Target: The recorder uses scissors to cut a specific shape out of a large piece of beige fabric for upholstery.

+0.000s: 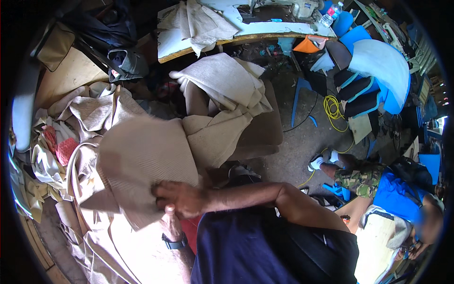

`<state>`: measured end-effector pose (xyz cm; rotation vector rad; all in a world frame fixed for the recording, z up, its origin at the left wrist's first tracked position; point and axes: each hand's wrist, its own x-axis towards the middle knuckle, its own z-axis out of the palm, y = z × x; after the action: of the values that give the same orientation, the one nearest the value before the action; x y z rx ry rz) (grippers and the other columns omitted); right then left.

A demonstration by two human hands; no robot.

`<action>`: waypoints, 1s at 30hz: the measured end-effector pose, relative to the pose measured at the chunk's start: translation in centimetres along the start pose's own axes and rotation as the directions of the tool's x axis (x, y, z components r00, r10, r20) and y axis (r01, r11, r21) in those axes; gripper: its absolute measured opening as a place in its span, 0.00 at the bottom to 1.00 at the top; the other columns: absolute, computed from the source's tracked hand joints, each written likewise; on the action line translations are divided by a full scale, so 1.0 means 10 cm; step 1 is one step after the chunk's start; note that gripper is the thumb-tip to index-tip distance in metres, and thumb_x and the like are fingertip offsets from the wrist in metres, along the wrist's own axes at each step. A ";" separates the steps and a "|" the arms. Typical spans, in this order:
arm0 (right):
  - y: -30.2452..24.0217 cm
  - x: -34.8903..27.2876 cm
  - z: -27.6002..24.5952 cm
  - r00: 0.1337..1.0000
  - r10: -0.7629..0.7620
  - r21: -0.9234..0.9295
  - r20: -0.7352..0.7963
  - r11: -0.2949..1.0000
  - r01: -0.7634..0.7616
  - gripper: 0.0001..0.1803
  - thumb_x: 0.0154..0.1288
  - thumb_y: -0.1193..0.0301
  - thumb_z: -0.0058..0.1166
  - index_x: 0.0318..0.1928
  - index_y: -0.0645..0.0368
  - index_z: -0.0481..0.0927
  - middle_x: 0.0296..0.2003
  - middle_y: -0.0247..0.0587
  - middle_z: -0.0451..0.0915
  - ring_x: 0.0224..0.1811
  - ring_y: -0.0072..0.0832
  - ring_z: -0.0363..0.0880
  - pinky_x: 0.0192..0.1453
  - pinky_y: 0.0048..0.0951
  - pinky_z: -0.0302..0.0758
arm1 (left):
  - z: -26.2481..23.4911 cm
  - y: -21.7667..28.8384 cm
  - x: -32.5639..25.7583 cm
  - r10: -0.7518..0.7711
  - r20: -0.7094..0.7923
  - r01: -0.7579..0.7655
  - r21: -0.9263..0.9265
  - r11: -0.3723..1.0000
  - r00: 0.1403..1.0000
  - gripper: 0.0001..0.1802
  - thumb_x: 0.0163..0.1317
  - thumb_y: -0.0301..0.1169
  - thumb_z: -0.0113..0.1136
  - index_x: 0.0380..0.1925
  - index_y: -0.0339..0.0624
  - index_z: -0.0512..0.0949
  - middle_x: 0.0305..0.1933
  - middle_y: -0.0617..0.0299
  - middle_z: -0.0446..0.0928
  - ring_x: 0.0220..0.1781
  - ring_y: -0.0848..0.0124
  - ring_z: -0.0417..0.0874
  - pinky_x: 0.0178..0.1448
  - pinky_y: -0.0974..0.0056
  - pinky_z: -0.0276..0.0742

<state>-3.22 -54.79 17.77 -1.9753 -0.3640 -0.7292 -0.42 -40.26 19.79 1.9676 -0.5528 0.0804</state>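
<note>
A broad beige ribbed cloth piece hangs in front of me, blurred by motion, with a rounded far edge. My right hand reaches across from the right and is closed on its near edge. Just below, my left hand, with a dark watch on the wrist, grips the same edge; its thumb shows, while its other fingers are hidden behind the cloth. The two hands are close together. More beige cloth lies heaped beneath and to the left of the piece.
A brown chair with beige fabric draped over it stands ahead. Beyond it is a white table with a sewing machine. Blue foam-like pieces and a yellow cord lie right. A person sits at far right.
</note>
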 end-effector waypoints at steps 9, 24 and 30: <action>2.10 -1.61 -0.46 0.072 0.808 0.225 -0.585 0.246 -0.943 0.16 0.65 0.61 0.60 0.41 0.62 0.79 0.39 0.42 0.81 0.39 0.32 0.80 0.47 0.33 0.77 | -0.71 0.00 0.02 -0.588 -0.402 0.407 -0.452 0.794 0.702 0.37 0.69 0.45 0.57 0.67 0.25 0.64 0.71 0.43 0.63 0.71 0.54 0.67 0.74 0.52 0.61; 1.86 -0.92 -0.68 0.534 0.687 0.519 -0.493 0.725 -0.454 0.07 0.64 0.70 0.53 0.37 0.60 0.81 0.37 0.34 0.80 0.38 0.23 0.77 0.42 0.30 0.75 | -0.59 0.14 -0.06 -0.517 -0.375 0.446 -0.265 0.855 0.770 0.39 0.66 0.45 0.61 0.68 0.28 0.63 0.67 0.45 0.68 0.64 0.55 0.72 0.68 0.52 0.68; -0.08 -0.10 0.00 0.993 -0.106 -0.015 0.058 0.994 0.107 0.14 0.52 0.69 0.63 0.40 0.56 0.81 0.45 0.43 0.76 0.51 0.44 0.77 0.56 0.43 0.76 | -0.13 0.08 -0.06 0.009 0.000 -0.009 -0.128 0.992 1.000 0.45 0.60 0.38 0.70 0.69 0.32 0.56 0.66 0.44 0.67 0.61 0.53 0.74 0.65 0.49 0.73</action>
<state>-4.40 -54.40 17.73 -2.0093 -0.5022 -0.7465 -1.02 -39.18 20.86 1.8403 -0.5540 0.0487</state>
